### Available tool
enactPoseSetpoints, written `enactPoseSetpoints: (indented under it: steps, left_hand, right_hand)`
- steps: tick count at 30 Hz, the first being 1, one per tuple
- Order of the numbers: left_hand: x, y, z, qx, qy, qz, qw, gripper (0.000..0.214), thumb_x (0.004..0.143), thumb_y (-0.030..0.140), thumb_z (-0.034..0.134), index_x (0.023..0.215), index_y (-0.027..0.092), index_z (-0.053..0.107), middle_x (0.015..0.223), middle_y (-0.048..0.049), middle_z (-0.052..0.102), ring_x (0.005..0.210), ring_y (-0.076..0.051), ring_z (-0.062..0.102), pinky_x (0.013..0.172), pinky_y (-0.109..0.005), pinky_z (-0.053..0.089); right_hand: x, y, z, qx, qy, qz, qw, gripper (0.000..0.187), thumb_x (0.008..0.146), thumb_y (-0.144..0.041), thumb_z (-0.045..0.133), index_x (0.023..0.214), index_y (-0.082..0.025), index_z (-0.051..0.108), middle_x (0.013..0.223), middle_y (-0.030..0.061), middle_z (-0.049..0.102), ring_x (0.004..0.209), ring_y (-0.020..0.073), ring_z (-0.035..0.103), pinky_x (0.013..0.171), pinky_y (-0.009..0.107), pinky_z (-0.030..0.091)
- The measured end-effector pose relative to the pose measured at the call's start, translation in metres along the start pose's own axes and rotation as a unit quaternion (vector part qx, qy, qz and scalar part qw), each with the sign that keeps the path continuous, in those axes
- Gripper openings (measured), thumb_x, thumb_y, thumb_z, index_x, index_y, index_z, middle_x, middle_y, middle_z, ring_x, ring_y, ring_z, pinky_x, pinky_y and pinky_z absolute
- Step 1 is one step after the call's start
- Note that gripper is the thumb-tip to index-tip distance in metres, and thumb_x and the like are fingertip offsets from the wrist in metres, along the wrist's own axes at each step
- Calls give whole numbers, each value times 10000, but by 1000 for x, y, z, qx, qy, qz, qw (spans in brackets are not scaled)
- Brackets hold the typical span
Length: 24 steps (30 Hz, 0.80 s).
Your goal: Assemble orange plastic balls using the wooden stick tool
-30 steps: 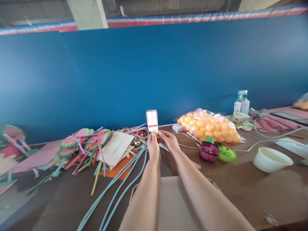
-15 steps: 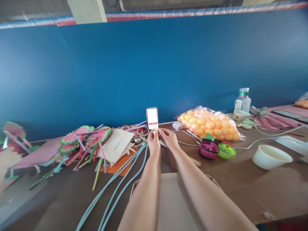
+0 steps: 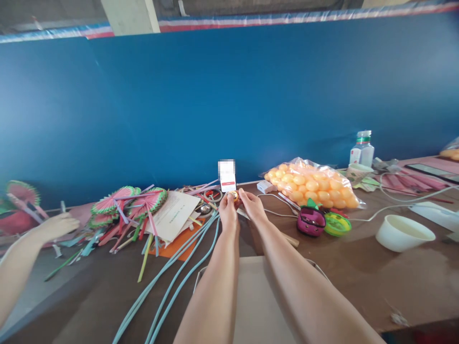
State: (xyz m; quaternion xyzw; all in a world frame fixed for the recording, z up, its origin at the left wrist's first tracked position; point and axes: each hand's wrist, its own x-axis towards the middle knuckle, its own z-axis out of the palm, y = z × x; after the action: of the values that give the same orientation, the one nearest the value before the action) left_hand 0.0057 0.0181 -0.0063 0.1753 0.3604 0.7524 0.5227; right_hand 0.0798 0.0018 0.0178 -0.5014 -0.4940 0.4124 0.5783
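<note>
1. The left hand point(image 3: 229, 213) is closed in a pinch on a small orange round piece point(image 3: 234, 195), which sits at its fingertips, between the 2 hands.
2. The right hand point(image 3: 253, 206) is just beside it, thumb and forefinger brought close together at the right of the piece; I cannot tell whether they grip it.
3. Directly beyond the fingertips, a smartphone point(image 3: 228, 175) stands upright with its screen lit.
4. Nearest on the left hand's left are a shiny metal round piece point(image 3: 205, 209) and light-blue cords point(image 3: 172, 268), which run down toward the near edge.
5. Farther left of that hand lie a printed white sheet point(image 3: 175, 217), an orange sheet point(image 3: 176, 249) and watermelon-patterned paper fans point(image 3: 147, 204).
6. Well left of the left hand, another person's hand point(image 3: 60, 225) reaches in over paper strips.
7. Just right of the right hand is a white charger block point(image 3: 266, 187), then a clear bag of orange balls point(image 3: 311, 187).
8. Farther right of the right hand are a purple basket point(image 3: 310, 225), a yellow-green container point(image 3: 337, 225) and a white bowl point(image 3: 398, 236).
9. Below both hands, a pale flat panel point(image 3: 255, 291) lies under the forearms.
</note>
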Motion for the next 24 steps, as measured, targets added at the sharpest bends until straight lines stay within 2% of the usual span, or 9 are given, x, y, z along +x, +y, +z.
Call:
enactPoseSetpoints:
  steps: [3, 7, 10, 13, 19, 24]
  left_hand:
    - [2, -1, -1, -12, -1, -12, 1000, 138, 839, 309, 667, 943, 252, 594, 771, -9, 663, 926, -238, 658, 734, -355, 563]
    - [1, -3, -3, -6, -30, -16, 999, 128, 838, 283, 664, 935, 228, 601, 803, -30, 663, 919, -225, 656, 751, -341, 556]
    - [0, -3, -3, -28, -16, -27, 999, 120, 832, 268, 670, 911, 255, 581, 782, -15, 652, 930, -230, 652, 726, -348, 568]
    - [-1, -4, -2, -42, 3, -30, 999, 124, 834, 279, 666, 897, 277, 559, 760, 1, 642, 939, -229, 647, 706, -350, 576]
    - [2, -5, -1, 5, -34, -15, 999, 102, 836, 283, 655, 890, 239, 581, 793, -33, 661, 951, -245, 655, 732, -354, 560]
    - [11, -9, -5, 4, 13, -35, 999, 134, 835, 332, 660, 884, 275, 549, 696, 6, 615, 856, -240, 678, 639, -359, 571]
  right_hand:
    - [0, 1, 1, 9, -6, 8, 1000, 434, 776, -588, 606, 833, -183, 749, 783, 41, 728, 868, 209, 676, 807, 301, 516]
    - [5, 10, 3, 55, -13, -6, 998, 382, 713, -511, 706, 918, -190, 744, 887, 47, 749, 896, 202, 681, 823, 301, 521]
    - [8, 15, 3, 62, -13, -25, 998, 371, 687, -481, 731, 915, -189, 737, 919, 55, 751, 880, 199, 686, 815, 305, 528]
    - [8, 15, 2, 44, 0, -28, 999, 343, 691, -474, 721, 885, -191, 733, 885, 55, 750, 834, 197, 688, 785, 310, 534]
    - [7, 13, 3, 29, 13, -15, 999, 327, 714, -477, 686, 875, -196, 729, 887, 47, 748, 843, 195, 685, 780, 299, 528]
    - [8, 17, 3, -39, 48, 6, 998, 329, 775, -475, 610, 919, -199, 718, 898, 46, 744, 841, 206, 686, 733, 299, 526]
